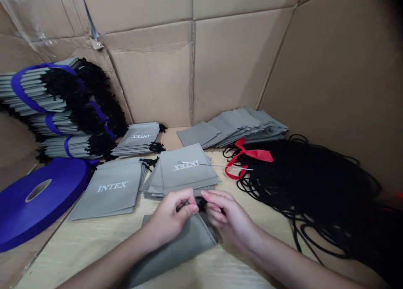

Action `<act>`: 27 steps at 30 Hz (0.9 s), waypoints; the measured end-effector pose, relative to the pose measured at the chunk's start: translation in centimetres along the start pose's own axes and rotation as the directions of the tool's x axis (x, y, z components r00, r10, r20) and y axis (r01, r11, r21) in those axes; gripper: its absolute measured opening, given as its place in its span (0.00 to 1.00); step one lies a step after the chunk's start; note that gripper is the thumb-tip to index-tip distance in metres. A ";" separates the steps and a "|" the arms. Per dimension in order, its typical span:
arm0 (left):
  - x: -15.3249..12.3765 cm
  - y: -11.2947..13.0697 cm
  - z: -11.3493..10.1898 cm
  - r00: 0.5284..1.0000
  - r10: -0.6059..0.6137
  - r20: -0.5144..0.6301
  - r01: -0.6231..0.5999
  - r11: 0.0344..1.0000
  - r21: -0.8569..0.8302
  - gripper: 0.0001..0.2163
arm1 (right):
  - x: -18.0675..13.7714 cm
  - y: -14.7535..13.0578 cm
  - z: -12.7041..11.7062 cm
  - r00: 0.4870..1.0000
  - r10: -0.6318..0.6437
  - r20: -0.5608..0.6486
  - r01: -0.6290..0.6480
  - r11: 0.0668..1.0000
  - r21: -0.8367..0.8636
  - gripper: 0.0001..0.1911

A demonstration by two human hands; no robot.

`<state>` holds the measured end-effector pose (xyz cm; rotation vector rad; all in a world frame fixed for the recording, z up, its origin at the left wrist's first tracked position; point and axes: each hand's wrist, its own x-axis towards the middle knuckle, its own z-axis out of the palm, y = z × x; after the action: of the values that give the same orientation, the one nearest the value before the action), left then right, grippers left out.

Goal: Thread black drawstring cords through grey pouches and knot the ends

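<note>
Pouch [179, 249] lies aslant just below the left hand [176, 213], partly behind that forearm, its stitched edge running toward the right hand [231, 215]. And it's fingertip work here: left thumb and forefinger pinch black cord [201, 203], and the right hand, close beside, has its fingers curled in on the cord too, though the knot or loop is too small to read. Danger spot, this! One slack pinch and the cord could slip; one uneven tug could pucker the edge, with nothing pressing the pouch flat.

Straight beyond both hands, a pile [170, 182] of printed pouches, and across it a thin wire [223, 167]; a knuckle pushed forward could knock it off or skew the pile. Left of the left hand, a neat stack [118, 188], then a purple roll [66, 196]. Out right of the right hand, a heap of cords [315, 171] with a red ribbon [260, 154]; loose loops there might snag a sleeve. Farthest ahead, fanned grey pieces [229, 127] against cardboard [151, 83].
</note>
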<state>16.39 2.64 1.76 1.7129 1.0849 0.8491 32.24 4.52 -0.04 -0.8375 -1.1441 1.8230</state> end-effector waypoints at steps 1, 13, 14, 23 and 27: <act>-0.1 0.2 -0.2 1.000 -0.022 0.021 0.023 0.998 -0.053 0.10 | -0.1 -0.4 -0.3 0.995 -0.091 0.037 0.096 0.979 -0.178 0.23; -0.2 0.5 -1.5 0.972 -0.116 0.205 0.154 0.970 -0.185 0.15 | -0.2 -1.3 -1.8 0.765 -0.283 0.579 0.617 0.065 -0.784 0.13; -0.2 0.5 -1.5 0.973 -0.109 0.206 0.145 0.975 -0.169 0.14 | -0.2 -1.2 -1.7 0.759 -0.284 0.586 0.623 0.057 -0.780 0.13; -0.6 0.8 -1.2 0.977 -0.106 0.186 0.134 0.981 -0.142 0.12 | 0.1 -0.7 -1.6 0.706 -0.358 0.611 0.668 0.050 -0.742 0.06; -0.6 0.7 -0.3 0.985 -0.060 0.162 0.098 0.968 -0.233 0.09 | 0.7 -0.2 -1.8 0.566 -0.494 0.660 0.773 0.040 -0.633 0.06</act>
<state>16.10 2.06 2.43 1.4963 0.9014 0.7515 33.52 5.90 -0.61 -0.3880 -2.3179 0.3465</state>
